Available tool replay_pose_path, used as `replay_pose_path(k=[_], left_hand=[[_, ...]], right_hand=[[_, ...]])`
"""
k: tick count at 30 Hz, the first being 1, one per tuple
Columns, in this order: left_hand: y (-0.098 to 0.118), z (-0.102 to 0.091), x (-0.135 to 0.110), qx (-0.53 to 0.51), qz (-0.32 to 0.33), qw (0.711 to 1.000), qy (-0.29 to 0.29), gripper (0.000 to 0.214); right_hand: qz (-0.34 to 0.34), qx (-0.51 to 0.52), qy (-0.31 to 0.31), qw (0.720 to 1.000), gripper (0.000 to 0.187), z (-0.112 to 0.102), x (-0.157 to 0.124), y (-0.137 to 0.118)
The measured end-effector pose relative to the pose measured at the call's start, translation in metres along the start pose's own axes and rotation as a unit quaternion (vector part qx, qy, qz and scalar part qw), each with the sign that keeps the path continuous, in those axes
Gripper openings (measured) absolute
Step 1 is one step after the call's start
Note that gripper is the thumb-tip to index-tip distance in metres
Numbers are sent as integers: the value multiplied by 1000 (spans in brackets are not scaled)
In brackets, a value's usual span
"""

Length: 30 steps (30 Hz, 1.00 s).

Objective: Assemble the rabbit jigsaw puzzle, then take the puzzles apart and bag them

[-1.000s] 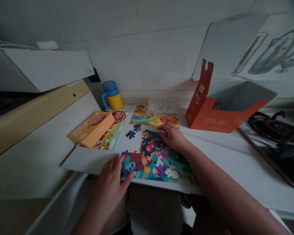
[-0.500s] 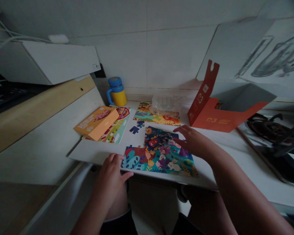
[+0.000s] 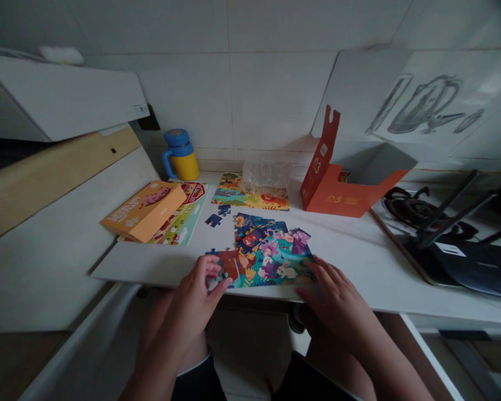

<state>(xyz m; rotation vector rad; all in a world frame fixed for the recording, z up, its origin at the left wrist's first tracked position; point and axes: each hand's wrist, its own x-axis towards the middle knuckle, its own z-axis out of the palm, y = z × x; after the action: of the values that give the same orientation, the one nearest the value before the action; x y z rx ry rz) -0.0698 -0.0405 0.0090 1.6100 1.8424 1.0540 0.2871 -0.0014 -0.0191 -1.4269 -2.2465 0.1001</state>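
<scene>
A partly assembled jigsaw puzzle [image 3: 271,259], with a rabbit and other animals on teal and dark blue, lies near the counter's front edge. At its lower left corner my left hand [image 3: 202,284] rests with curled fingers on the puzzle and the thumb apart. My right hand [image 3: 328,281] touches its lower right edge, fingers spread and partly over the pieces. A purple puzzle piece [image 3: 299,241] sits tilted at the puzzle's upper right edge. Two loose dark blue pieces, one a puzzle piece [image 3: 214,220] lying nearer, are up and left of the puzzle.
An orange puzzle box [image 3: 144,209] lies on a farm picture [image 3: 186,228] at left. Behind stand a blue and yellow mug [image 3: 183,161] and a clear plastic tray [image 3: 267,177] on a jungle picture [image 3: 225,192]. An open red box [image 3: 342,200] and a gas stove [image 3: 426,223] are at right.
My right hand has moved from the puzzle's upper right down to its lower right edge. My left hand has come onto the lower left corner. The view has turned rightward.
</scene>
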Motion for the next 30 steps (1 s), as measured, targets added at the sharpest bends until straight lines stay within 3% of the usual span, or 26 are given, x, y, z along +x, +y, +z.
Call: replay_pose_path(k=[4, 8, 13, 17, 21, 24, 27, 30], left_hand=[[18, 7, 1, -13, -19, 1000, 0, 45], [23, 6, 0, -43, -64, 996, 36, 46], [19, -2, 0, -83, -110, 990, 35, 52], [18, -10, 0, -111, -119, 986, 26, 53], [18, -9, -5, -103, -102, 989, 24, 51], [16, -6, -10, -105, -80, 991, 33, 50], [16, -6, -13, -115, -70, 991, 29, 47], [18, -9, -16, -114, -60, 992, 13, 41]], right_hand=[[43, 15, 21, 999, 54, -3, 11, -12], [152, 83, 14, 985, 56, -6, 29, -18], [265, 220, -8, 939, 59, -1, 50, -6], [316, 318, 5, 894, 61, 2, 58, 7], [339, 434, 47, 833, 71, -3, 63, 1], [351, 463, 63, 811, 74, -11, 66, -15], [338, 478, 69, 808, 72, -16, 69, -34], [267, 470, 61, 839, 61, -16, 67, -52]])
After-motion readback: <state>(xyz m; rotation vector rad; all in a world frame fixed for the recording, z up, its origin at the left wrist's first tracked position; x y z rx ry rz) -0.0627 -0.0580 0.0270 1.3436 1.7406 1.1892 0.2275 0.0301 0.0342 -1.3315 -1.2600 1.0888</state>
